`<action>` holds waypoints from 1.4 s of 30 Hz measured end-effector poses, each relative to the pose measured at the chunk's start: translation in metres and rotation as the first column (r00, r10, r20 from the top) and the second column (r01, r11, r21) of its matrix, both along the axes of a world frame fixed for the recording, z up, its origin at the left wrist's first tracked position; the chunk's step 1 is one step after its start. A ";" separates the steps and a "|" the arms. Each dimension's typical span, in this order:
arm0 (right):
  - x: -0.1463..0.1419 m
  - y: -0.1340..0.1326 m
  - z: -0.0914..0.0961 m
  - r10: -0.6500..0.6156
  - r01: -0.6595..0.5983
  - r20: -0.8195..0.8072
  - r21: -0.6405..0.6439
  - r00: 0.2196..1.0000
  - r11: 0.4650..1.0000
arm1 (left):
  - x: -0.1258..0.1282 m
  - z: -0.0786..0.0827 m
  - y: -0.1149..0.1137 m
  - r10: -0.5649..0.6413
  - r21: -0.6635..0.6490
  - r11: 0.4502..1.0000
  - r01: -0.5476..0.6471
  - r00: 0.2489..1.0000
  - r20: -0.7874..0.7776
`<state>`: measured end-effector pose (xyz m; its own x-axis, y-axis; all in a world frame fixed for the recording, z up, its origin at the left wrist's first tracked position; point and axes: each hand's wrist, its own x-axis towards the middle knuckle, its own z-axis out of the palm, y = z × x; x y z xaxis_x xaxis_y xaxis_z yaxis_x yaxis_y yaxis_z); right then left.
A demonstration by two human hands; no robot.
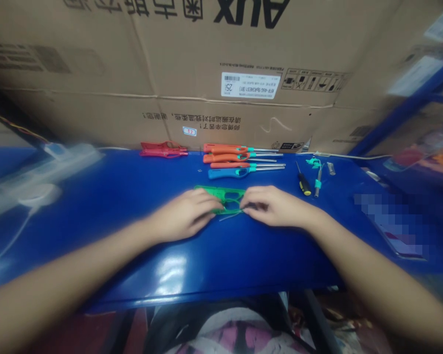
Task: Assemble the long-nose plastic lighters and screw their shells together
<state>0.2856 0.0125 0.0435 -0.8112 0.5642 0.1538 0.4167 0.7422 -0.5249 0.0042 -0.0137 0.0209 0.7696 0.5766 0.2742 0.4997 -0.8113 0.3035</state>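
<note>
A green plastic lighter housing (212, 190) lies on the blue table between my two hands, with an opening for the trigger showing. My left hand (184, 215) has its fingers curled over the housing's left end and grips it. At the right end, my right hand (280, 206) pinches a small dark part (257, 206) against or just over the housing; its exact kind is not clear. A thin pale wire or rod (229, 217) sticks out below the housing. Fingers hide much of the inside.
Behind the hands lie several long-nosed lighters, orange (225, 158) and blue (223, 173), beside red housings (162, 149). A screwdriver (303, 184), a metal tube with teal parts (318, 185) and a phone (395, 226) are on the right. A cardboard box (133, 73) stands behind; a white power strip (59, 167) is left.
</note>
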 end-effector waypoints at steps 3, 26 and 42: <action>0.000 -0.001 0.001 -0.007 0.007 0.004 -0.011 1.000 1.000 | 0.000 -0.001 0.000 0.008 -0.002 1.000 -0.008 1.000 -0.010; 0.017 0.013 0.006 -0.114 0.112 0.002 0.163 0.994 0.980 | -0.007 -0.007 0.002 0.021 -0.015 1.000 -0.021 0.999 0.031; 0.128 0.089 -0.016 -0.977 0.927 0.167 0.329 0.129 0.179 | -0.009 -0.005 0.002 0.068 0.080 0.995 -0.062 0.995 -0.076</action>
<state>0.4136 0.1015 0.0274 0.3640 0.9111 0.1935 0.9266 -0.3333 -0.1740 -0.0048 -0.0119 0.0162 0.7521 0.6056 0.2601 0.5722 -0.7957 0.1985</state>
